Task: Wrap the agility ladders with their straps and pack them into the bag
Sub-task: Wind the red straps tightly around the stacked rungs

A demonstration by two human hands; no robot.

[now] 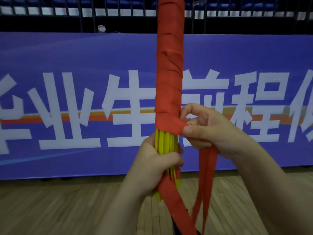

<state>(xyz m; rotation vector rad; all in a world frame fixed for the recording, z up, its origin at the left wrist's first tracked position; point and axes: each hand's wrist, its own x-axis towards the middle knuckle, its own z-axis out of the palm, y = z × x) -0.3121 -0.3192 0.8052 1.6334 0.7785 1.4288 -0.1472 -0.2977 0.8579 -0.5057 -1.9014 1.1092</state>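
Observation:
An agility ladder bundle stands upright in the middle of the view. Its upper part is wound in red strap [169, 73]; below the wrap the yellow rungs [166, 143] show bare. My left hand [152, 167] grips the yellow rungs near the bottom of the bundle. My right hand [206, 131] pinches the red strap just right of the lowest turn, thumb on top. Loose strap ends [205, 175] hang down from my right hand, and another red length [176, 206] trails from under my left hand. No bag is in view.
A purple banner with large white characters [67, 107] stands close in front, across the whole width. Black railing [84, 17] runs above it. Wooden floor [59, 209] lies below.

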